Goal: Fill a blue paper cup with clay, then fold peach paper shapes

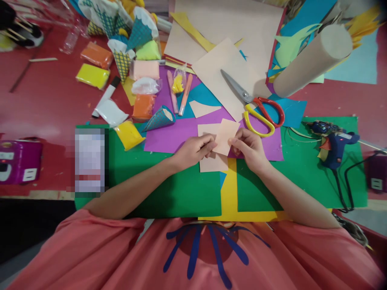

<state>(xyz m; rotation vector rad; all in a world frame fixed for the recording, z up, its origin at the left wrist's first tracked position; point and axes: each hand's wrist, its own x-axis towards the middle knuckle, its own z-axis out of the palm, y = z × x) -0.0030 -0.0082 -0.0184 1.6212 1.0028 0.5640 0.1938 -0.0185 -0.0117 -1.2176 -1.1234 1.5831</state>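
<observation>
Between my two hands is a small piece of pale pink paper (227, 135), tilted a little. My left hand (196, 151) pinches its left edge, and my right hand (249, 149) pinches its right edge between thumb and fingers. Beneath it lies another pale pink paper piece (208, 164), partly covered. Just beyond my right hand rest scissors (246, 96) with one red and one yellow handle, blades apart. A small blue patterned paper cone (160, 119) lies beyond my left hand, near a curved pink paper scrap (204, 108).
Green sheets (169, 193) cover the near table. Bagged clay packs (143, 106), a marker (105, 96) and several decorated cones (142, 30) stand at the left. At the right are a blue glue gun (335, 149) with its cord and a pale paper cylinder (314, 60). A phone-like blurred rectangle (90, 159) lies left.
</observation>
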